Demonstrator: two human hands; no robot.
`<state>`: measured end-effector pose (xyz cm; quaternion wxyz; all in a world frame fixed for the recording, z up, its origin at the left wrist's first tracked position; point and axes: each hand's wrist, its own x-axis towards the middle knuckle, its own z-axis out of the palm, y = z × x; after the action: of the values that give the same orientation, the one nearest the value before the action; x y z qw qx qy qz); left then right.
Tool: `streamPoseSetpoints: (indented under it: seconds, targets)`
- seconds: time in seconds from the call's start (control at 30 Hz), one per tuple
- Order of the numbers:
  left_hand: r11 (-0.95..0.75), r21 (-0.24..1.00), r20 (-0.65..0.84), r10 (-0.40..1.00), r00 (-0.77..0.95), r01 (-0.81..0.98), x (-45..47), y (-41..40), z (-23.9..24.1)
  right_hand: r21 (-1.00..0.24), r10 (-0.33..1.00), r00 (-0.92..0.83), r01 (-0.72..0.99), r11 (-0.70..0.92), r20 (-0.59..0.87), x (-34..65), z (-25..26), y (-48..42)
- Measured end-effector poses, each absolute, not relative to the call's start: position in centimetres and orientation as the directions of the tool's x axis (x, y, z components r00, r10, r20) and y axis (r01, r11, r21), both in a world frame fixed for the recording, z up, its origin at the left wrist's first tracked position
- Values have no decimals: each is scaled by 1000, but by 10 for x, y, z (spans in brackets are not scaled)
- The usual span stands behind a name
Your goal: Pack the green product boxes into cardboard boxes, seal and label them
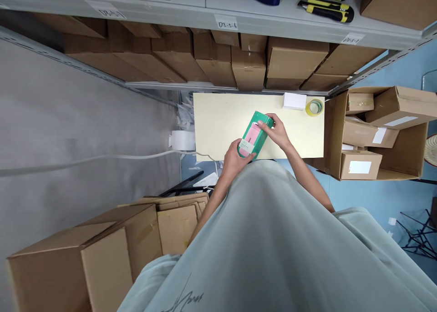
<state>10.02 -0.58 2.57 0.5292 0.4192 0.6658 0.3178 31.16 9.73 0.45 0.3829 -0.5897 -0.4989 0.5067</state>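
Observation:
A green box with a pink device pictured on its front is held tilted over the pale yellow tabletop. My left hand grips its lower end, thumb across the front near a whitish label. At the upper right end, my right hand holds the box with its thumb on the front face and fingers behind the top edge. Beyond my right hand, a white box and a roll of yellow tape lie near the table's far right corner.
Above the table, a metal shelf holds several brown cartons and two utility knives. A large open carton with smaller boxes stands on the right. Empty cartons fill the lower left. A white cable runs to a label roll.

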Motion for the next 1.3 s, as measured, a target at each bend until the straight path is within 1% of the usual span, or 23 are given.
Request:
streamPoseSetpoints:
  seconds: [0.07,0.1,0.17,0.23,0.3,0.37,0.43,0.53,0.6,0.73,0.8,0.87,0.97,1.03,1.07,1.13,1.2,1.3]
  targets:
    - [416,869,-407,909,-91,267,102,-7,32,-959,978,36,194,-208,-205,308,4,96]
    - [418,877,-414,908,-69,238,101,-7,34,-961,977,50,177,-211,-206,308,4,96]
    - [457,883,-459,889,-11,107,98,-7,35,-965,974,51,134,-227,-222,310,5,97]
    - [536,843,-534,844,49,-40,91,-5,34,-964,969,29,91,-249,-247,314,6,97]
    - [629,766,-617,778,118,-136,84,-4,30,-963,964,5,52,-265,-265,317,7,97]
    - [686,708,-658,727,195,-169,78,-3,26,-962,963,-14,34,-270,-271,318,8,96]
    - [697,699,-654,714,252,-161,76,-3,25,-961,961,-24,44,-273,-275,317,7,95]
    - [702,702,-651,702,290,-124,78,-4,24,-955,955,-39,56,-290,-293,314,7,95]
    - [706,700,-659,696,286,-107,80,-5,24,-953,951,-62,45,-300,-302,312,7,95]
    - [659,751,-639,741,204,-42,84,-5,18,-953,948,-104,73,-295,-301,311,11,98]
    - [615,788,-614,779,128,34,86,-5,13,-953,949,-117,107,-282,-294,312,12,99]
    - [552,820,-563,826,36,152,88,-6,9,-953,952,-116,140,-267,-284,311,12,100]
    - [422,822,-425,901,-81,382,92,-9,5,-951,958,-102,191,-245,-267,312,5,102]
    - [359,809,-354,930,-102,465,93,-12,3,-952,962,-91,197,-235,-257,313,-1,102]
    - [349,816,-345,933,-96,461,92,-13,2,-954,964,-88,190,-232,-252,315,-3,102]
    - [379,847,-382,922,-67,373,89,-14,-4,-959,967,-88,177,-221,-239,318,-5,102]
    - [449,863,-456,890,-27,231,83,-13,-14,-964,971,-102,181,-197,-217,321,-3,100]
    - [539,841,-540,841,31,31,71,-10,-36,-970,972,-172,211,-123,-161,319,12,95]
